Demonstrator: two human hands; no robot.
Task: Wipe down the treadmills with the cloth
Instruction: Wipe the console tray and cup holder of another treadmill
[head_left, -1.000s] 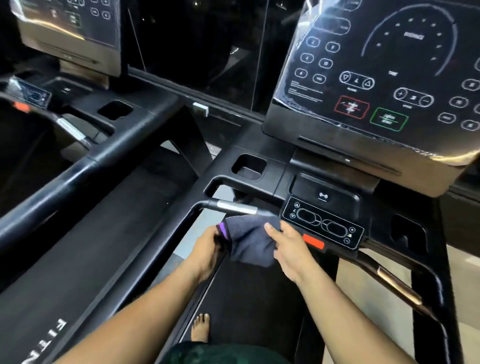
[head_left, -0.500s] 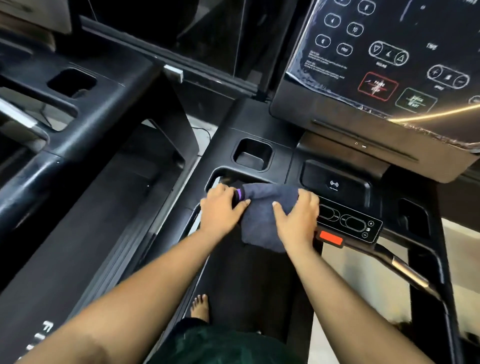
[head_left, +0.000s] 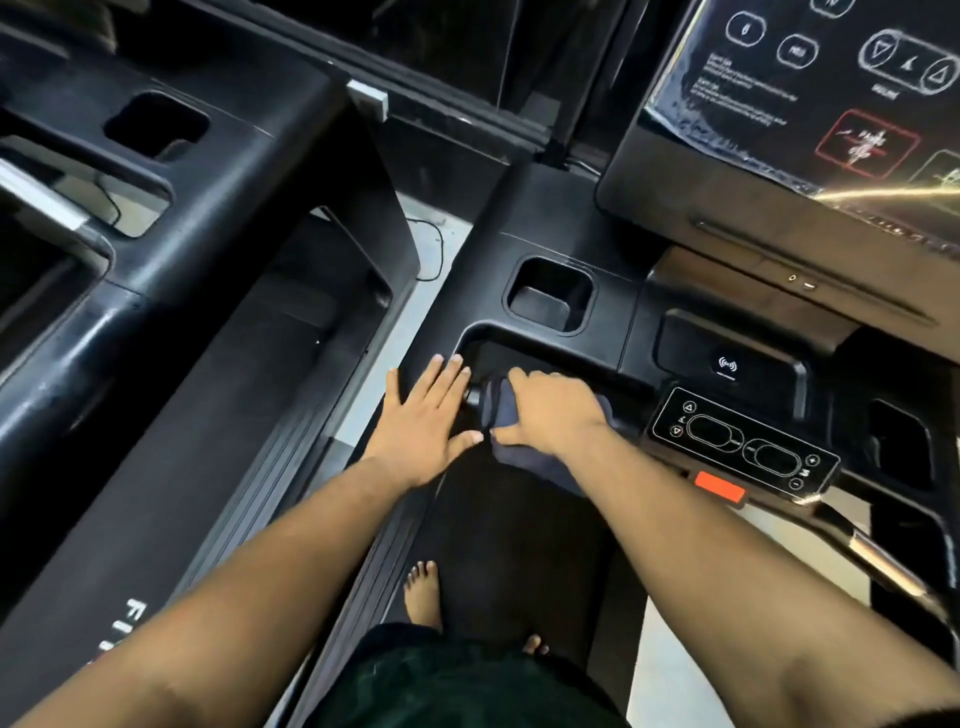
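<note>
Cloth (head_left: 524, 447) lies wrapped over the treadmill's front handlebar, gripped there by the right hand (head_left: 553, 410); wiping that bar seems the step in hand. Left hand (head_left: 428, 415) rests flat, fingers spread, just beside it. Next likely calls for sliding toward the control panel (head_left: 743, 441) right of the hand, whose buttons could get pressed.

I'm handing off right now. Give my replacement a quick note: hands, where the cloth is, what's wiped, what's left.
Left hand: flat, fingers straight, resting on the frame beside the handlebar, holding nothing.
Right hand: curled over the cloth, pressing it around the front handlebar.
Done: cannot tell which surfaces are already wiped.
Left: likely the control pad, cup holder, console screen, and the neighbouring treadmill on the left.
</note>
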